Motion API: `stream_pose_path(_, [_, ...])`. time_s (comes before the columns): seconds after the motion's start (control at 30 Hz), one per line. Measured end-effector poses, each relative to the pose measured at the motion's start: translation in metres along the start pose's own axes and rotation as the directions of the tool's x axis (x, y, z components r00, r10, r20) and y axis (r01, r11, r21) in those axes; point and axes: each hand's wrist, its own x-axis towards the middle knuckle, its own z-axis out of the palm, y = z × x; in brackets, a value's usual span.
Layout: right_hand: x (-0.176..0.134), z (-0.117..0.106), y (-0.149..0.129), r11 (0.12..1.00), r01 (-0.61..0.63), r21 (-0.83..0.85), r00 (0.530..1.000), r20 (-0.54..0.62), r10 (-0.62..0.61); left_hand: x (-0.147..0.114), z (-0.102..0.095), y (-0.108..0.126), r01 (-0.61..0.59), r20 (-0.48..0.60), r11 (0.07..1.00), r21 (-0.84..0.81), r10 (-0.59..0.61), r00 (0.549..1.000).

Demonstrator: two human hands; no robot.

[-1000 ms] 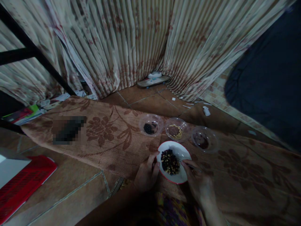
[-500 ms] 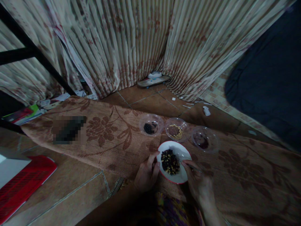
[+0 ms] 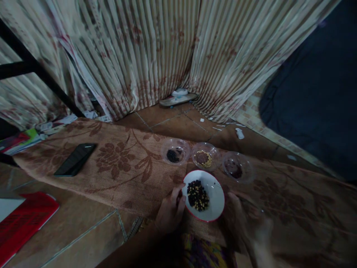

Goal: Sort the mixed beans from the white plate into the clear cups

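My left hand [image 3: 170, 208] grips the left rim of a white bowl [image 3: 217, 199] with a red edge, thumb and fingers closed on it. Inside, a mix of black, dark and yellow beans [image 3: 197, 196] is heaped toward the left. My right hand [image 3: 248, 223] is off the bowl's right side, smeared by motion; whether it holds anything cannot be made out. Just beyond the bowl stand three clear plastic bowls: the left one [image 3: 164, 152] has black beans, the middle one [image 3: 206, 144] yellow ones, and the right one [image 3: 248, 172] dark red ones.
A patterned brown cloth [image 3: 134, 178] covers the long low table. A phone [image 3: 75, 160] lies on its left part. Behind are a skateboard [image 3: 178, 99], striped curtains [image 3: 156, 48] and small litter on the tiled floor. A red basket [image 3: 30, 223] stands at lower left.
My right hand has drawn away from the bowl to the right; the thin metal utensil it held in the bowl is no longer clearly visible. My left hand stays on the rim.
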Motion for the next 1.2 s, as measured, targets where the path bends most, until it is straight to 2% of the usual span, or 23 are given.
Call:
stream_pose_path(0.17, [0.045,-0.022,0.010,1.000,0.013,-0.013,0.960,-0.279,-0.016,0.001,0.000,-0.002,-0.005,-0.004,1.000,-0.002,0.005,1.000])
stream_pose_path(0.3, [0.065,-0.024,0.032,0.999,-0.007,-0.048,0.955,-0.296,-0.008,0.001,-0.001,-0.003,0.001,-0.003,1.000,-0.012,-0.001,1.000])
stream_pose_path(0.43, [0.052,-0.016,0.042,1.000,0.006,0.029,0.946,-0.323,0.003,0.000,-0.001,-0.002,0.007,-0.005,1.000,0.003,-0.007,1.000])
stream_pose_path(0.53, [0.033,-0.012,0.035,0.991,0.006,0.135,0.955,-0.296,0.035,0.000,0.000,-0.001,0.009,-0.015,1.000,0.002,-0.009,1.000])
stream_pose_path(0.6, [0.020,-0.011,0.026,0.984,-0.034,0.173,0.968,-0.238,0.075,0.000,0.000,0.000,0.009,-0.012,1.000,-0.012,-0.009,1.000])
stream_pose_path(0.73, [-0.006,-0.009,0.012,0.976,-0.124,0.178,0.992,-0.011,0.129,0.000,0.000,0.002,0.000,-0.024,1.000,-0.015,0.000,1.000])
stream_pose_path(0.87, [-0.023,-0.005,0.009,0.960,-0.210,0.184,0.973,0.135,0.187,0.000,-0.001,0.002,0.022,-0.016,1.000,-0.005,-0.022,1.000])
stream_pose_path(0.97, [-0.028,-0.002,0.011,0.963,-0.218,0.158,0.969,0.152,0.195,0.000,0.000,0.002,0.017,-0.020,1.000,-0.005,-0.017,1.000])
stream_pose_path(1.2, [-0.032,-0.001,0.017,0.972,-0.167,0.164,0.985,0.064,0.159,0.001,0.001,0.001,0.006,-0.017,1.000,0.006,-0.005,1.000])
